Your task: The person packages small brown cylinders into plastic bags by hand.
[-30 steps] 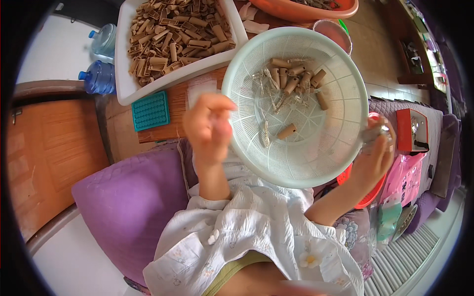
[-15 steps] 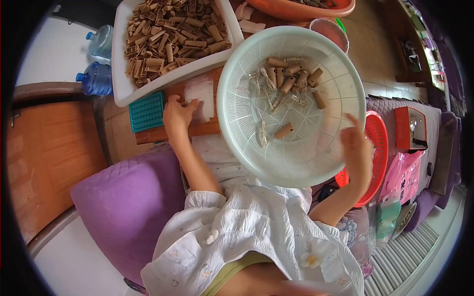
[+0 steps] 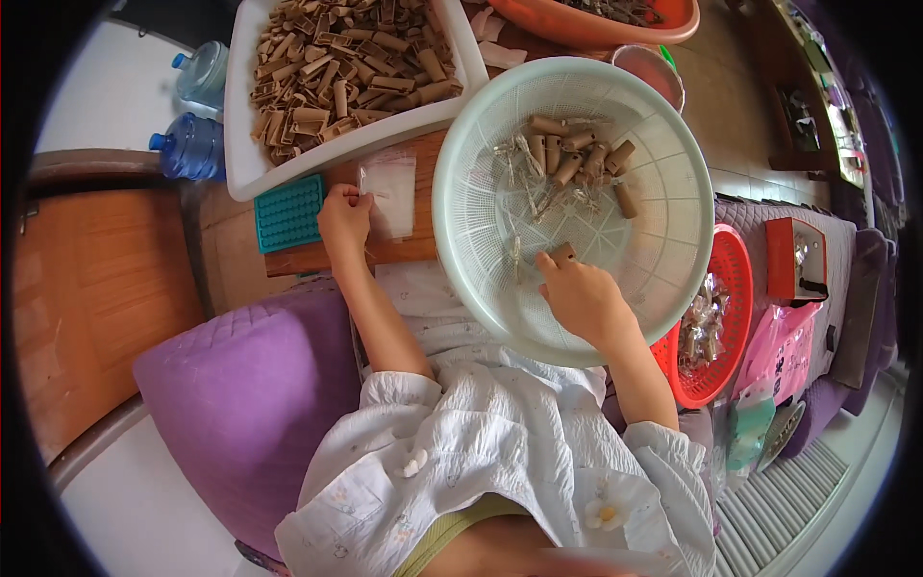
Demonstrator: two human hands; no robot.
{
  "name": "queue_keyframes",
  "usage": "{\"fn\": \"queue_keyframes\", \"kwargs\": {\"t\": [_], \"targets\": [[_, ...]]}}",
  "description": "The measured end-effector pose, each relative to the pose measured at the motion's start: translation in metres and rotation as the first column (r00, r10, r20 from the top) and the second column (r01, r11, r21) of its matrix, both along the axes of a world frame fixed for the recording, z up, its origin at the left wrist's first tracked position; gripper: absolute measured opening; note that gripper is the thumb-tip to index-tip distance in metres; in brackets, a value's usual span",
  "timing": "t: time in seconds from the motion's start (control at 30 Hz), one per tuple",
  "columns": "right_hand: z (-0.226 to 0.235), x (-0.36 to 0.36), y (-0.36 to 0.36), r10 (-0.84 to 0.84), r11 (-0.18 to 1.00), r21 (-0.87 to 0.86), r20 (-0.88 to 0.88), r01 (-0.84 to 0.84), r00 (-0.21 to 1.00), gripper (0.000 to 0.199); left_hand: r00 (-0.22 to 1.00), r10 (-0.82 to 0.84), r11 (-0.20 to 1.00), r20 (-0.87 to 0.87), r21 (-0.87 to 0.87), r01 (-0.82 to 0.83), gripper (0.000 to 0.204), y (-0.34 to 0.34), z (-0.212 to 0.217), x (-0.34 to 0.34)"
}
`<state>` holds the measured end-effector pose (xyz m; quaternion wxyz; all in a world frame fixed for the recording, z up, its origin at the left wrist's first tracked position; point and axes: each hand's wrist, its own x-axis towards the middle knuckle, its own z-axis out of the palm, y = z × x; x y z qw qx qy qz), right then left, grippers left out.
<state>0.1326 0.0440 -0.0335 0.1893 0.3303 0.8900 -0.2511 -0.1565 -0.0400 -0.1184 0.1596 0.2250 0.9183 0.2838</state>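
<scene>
While our left hand (image 3: 343,221), fingers curled, touches clear flat plastic sleeves (image 3: 395,202), our right hand (image 3: 588,298) meets a tan cylindrical plastic-looking tube (image 3: 564,252) inside the pale-green round mesh basket (image 3: 665,207), whether either pinches we cannot tell; we judge the tube light, stiff, smooth, best taken around its middle.

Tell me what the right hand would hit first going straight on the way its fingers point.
Most likely the lone brown tube by the fingertips of the right hand, inside the pale green basket; whether they already touch is unclear.
</scene>
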Motion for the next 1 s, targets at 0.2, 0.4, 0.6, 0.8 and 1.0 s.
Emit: {"fn": "queue_keyframes", "kwargs": {"t": [0.2,0.4,0.6,0.8,1.0], "targets": [[-0.005,0.008,0.004,0.006,1.0,-0.014,-0.133,-0.008,0.991,0.03,0.999,-0.028,0.999,-0.021,0.021,0.029,0.016,-0.001,0.015,0.001],[0.037,0.005,0.023,-0.176,0.984,-0.112,-0.452,0.141,0.874,0.02,0.93,-0.212,0.916,0.301,0.392,0.081,0.009,-0.006,0.042,0.005],[0.029,0.01,0.027,-0.662,0.742,-0.629,-0.63,0.232,0.406,0.007,0.586,-0.662,0.605,0.467,0.794,0.05,0.008,-0.005,0.088,0.035],[0.033,0.009,0.019,-0.801,0.581,-0.805,-0.592,-0.12,0.088,0.013,0.092,-0.936,0.351,0.339,0.901,0.256,0.027,0.011,0.135,0.088],[0.05,0.0,0.008,-0.838,0.541,-0.839,-0.543,-0.056,0.05,0.03,0.17,-0.945,0.328,0.281,0.813,0.481,0.029,0.024,0.148,0.141]]}}
